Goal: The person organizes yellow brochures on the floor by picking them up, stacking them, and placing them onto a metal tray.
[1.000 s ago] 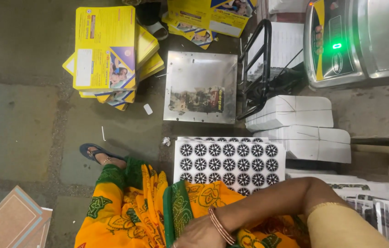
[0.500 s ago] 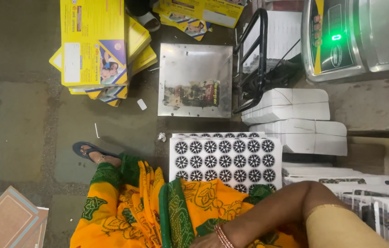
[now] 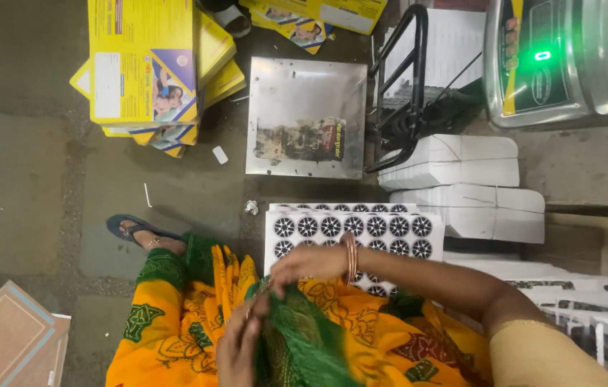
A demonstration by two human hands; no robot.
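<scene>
Seated person's left hand (image 3: pixel 239 344) and right hand (image 3: pixel 304 264) pinch green fringed cloth (image 3: pixel 304 337) (over the lap), near patterned sheets (image 3: pixel 350 228).

Both hands meet low over the lap.

The right hand (image 3: pixel 307 264) reaches in from the right on a bare, outstretched forearm, fingers curled downward and pinching. The left hand (image 3: pixel 241 340) rises from below, fingers bent, fingertips close to the right's.

Yellow boxes (image 3: pixel 143 64) top-left, white bundles (image 3: pixel 454 161) right, green-lit screen (image 3: pixel 542 56).
</scene>
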